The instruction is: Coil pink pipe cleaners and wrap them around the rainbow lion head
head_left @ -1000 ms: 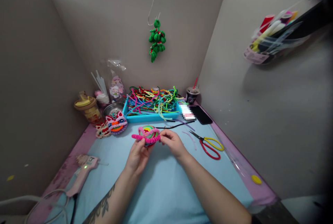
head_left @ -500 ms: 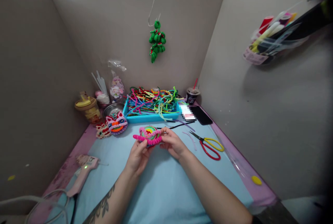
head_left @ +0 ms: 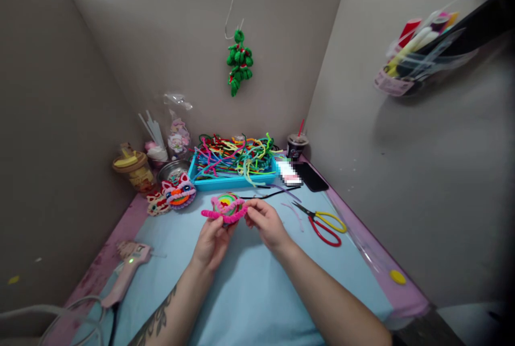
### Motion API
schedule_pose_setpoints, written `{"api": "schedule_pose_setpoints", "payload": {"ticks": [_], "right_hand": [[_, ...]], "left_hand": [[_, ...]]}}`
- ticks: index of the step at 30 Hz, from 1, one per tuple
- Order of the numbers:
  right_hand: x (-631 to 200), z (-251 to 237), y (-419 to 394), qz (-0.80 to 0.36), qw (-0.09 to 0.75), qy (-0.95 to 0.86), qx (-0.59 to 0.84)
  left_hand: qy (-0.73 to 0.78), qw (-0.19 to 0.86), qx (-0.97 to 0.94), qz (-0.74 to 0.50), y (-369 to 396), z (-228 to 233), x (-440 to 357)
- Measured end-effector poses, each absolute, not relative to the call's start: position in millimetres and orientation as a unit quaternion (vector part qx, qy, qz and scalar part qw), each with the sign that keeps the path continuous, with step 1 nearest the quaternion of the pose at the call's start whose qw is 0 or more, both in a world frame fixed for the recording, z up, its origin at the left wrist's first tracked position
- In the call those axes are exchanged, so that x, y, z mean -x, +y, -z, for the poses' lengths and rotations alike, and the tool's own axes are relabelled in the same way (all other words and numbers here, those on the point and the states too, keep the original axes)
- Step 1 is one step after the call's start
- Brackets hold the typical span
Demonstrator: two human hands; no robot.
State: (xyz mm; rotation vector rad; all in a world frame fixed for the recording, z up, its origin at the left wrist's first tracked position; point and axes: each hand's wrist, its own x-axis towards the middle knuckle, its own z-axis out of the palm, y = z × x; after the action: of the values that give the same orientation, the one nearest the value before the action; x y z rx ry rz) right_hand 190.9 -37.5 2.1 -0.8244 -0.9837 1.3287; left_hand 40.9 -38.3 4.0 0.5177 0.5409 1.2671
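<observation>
1. Sitting inside the grey partition walls, I look down at my work table with its pale blue mat, which fills the lower half of the view.
2. The blue tray of tangled chenille stems stands at the back of the table, well beyond my hands; a green stem ornament hangs from a hook on the wall above it.
3. The pink glue gun lies near the left edge of the table, and the red and yellow scissors lie to the right of my right hand, apart from it.
4. Two finished lion faces rest between the tray and the jars in the left corner.
5. My left hand is closed around the underside of the round stem piece, holding it up just above the mat, in front of the tray.
6. My right hand pinches the right end of the pink coiled stem that runs across the front of the piece.
7. Compared with a second ago, both hands and the piece sit slightly farther left and the right fingers have closed in tighter; I think the coil is being pressed along the rim, though the contact itself is too small to make out.
</observation>
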Motion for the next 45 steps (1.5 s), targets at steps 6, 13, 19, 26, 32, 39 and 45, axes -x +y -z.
{"api": "schedule_pose_setpoints", "payload": {"ticks": [6,13,19,26,32,39,45], "right_hand": [[-184.3,-1.7,-40.0,-0.689,0.588,-0.328,0.269],[-174.7,0.0,-42.5,-0.68,0.623,-0.294,0.25],[-172.7,-1.8,-41.5,-0.647,0.662,-0.284,0.25],[-201.3,-11.4,-32.0,-0.684,0.668,-0.214,0.202],[-202.5,-9.0,-35.5,-0.766,0.546,-0.246,0.234],[-201.1,-14.5,-42.5,-0.772,0.524,-0.297,0.203],[-227.0,-24.7,-46.9,-0.765,0.38,-0.466,0.23]], "left_hand": [[0.249,0.711,-0.267,-0.601,-37.5,-3.3,-44.6],[0.273,0.678,-0.267,-0.628,-37.7,-1.4,-49.5],[0.255,0.692,-0.303,-0.604,-40.4,-1.6,-54.1],[0.242,0.716,-0.295,-0.585,-39.0,-0.3,-47.7],[0.236,0.738,-0.282,-0.566,-36.9,-0.2,-39.6],[0.254,0.738,-0.357,-0.513,-37.7,-0.6,-37.5],[0.291,0.775,-0.32,-0.461,-26.2,-3.8,-18.6]]}}
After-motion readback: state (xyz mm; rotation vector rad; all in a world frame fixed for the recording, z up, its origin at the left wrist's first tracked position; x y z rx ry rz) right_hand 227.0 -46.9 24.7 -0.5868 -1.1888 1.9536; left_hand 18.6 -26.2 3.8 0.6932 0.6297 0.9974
